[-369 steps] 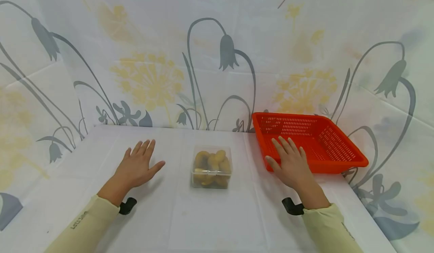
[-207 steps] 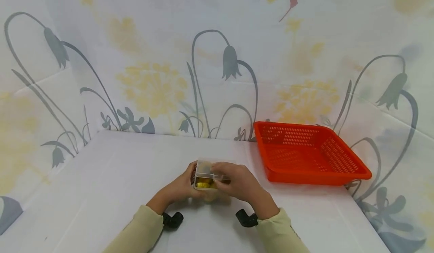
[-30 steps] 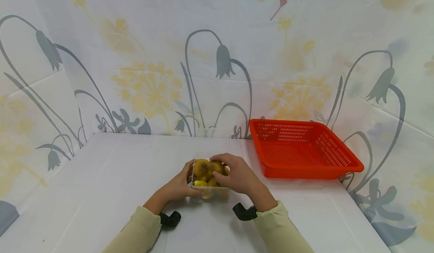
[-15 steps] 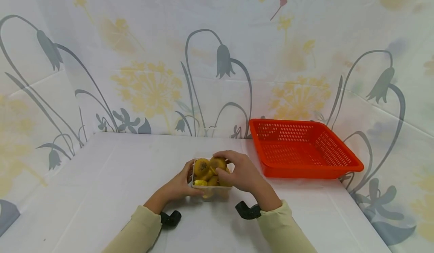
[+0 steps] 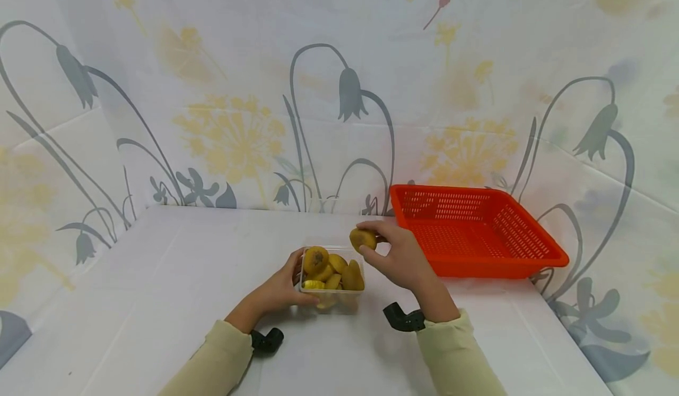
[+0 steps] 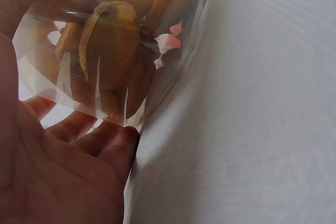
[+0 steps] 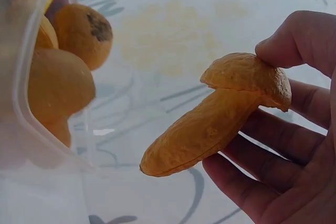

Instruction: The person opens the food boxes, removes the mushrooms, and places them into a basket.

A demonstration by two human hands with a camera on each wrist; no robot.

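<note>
A brown-yellow mushroom [image 7: 210,116] with a rounded cap and thick stem is pinched by my right hand [image 5: 400,257], raised at the right of the clear box. In the right wrist view the thumb presses the cap and the fingers lie behind it. My left hand [image 5: 278,293] grips the left side of the clear plastic box [image 5: 347,296], thumb at the front wall. Inside the box lie several more mushrooms [image 5: 316,259] and a bright yellow, ridged piece [image 5: 313,284] like corn. In the left wrist view, mushrooms [image 6: 113,45] show through the clear wall.
A red perforated plastic basket [image 5: 490,268] stands on the white table [image 5: 175,278] at the right, just beyond my right hand. The box's clear lid [image 5: 325,206] stands up behind it, hard to see. A flower-patterned cloth [image 5: 239,131] hangs at the back.
The box lid, closed at first, is now open. Over the last second my right hand has lifted a mushroom out of the box, up and rightward. My left hand stays on the box.
</note>
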